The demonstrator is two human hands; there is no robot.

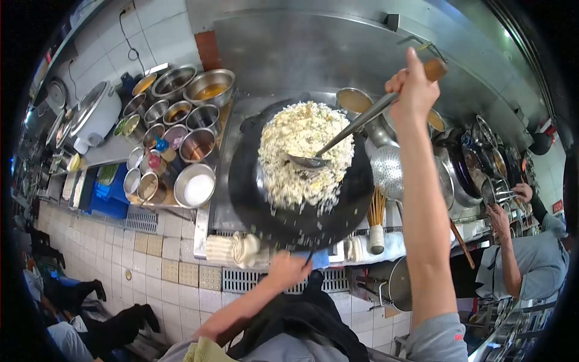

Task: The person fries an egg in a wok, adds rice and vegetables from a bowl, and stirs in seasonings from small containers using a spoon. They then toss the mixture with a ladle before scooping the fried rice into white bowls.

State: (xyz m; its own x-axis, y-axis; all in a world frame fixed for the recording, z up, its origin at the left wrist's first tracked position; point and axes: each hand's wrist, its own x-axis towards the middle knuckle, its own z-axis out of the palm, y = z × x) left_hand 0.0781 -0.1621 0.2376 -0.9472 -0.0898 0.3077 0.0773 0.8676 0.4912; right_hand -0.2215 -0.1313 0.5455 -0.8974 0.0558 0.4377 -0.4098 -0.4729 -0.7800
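Note:
My right hand [416,90] is closed around the upper handle of a long steel ladle [357,125] with a wooden end. The ladle's bowl sits in a heap of fried rice [301,130] with yellow egg-like bits. Below the heap is a large black wok [253,202], its near wall bare except for scattered grains. At the wok's near edge my left hand [286,269] is closed on the wok's handle, and a blue cloth [319,259] lies beside it. Some rice at the heap's near side is blurred by motion.
Metal bowls of seasonings, among them a bowl of white powder [196,187], crowd the left counter. A perforated strainer [386,172] and a bamboo brush [376,223] are right of the wok. A folded towel [232,248] lies in front. Another person [522,259] works at far right.

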